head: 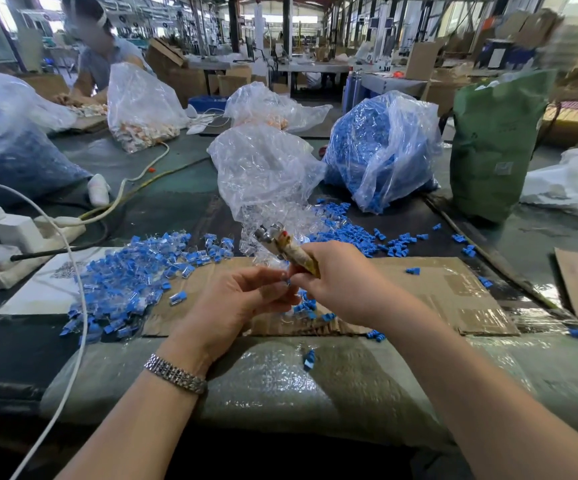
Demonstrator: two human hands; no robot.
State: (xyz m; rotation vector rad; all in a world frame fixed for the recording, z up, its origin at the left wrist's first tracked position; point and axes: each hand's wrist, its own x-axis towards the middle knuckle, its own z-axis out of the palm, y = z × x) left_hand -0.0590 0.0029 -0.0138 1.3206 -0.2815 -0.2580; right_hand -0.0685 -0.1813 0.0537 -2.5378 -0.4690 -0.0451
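In the head view, my right hand (336,285) is curled tight round the taped handle of the tool (291,251). Its long axis slants up and left from centre frame, with the metal head toward the clear bag (263,168). My left hand (242,299), just left of centre, pinches a small blue piece (287,281), mostly hidden by my fingertips. The piece sits just under the handle's lower end, against my right hand. It lies down the slant from the head, so I judge it must go up-left along that line.
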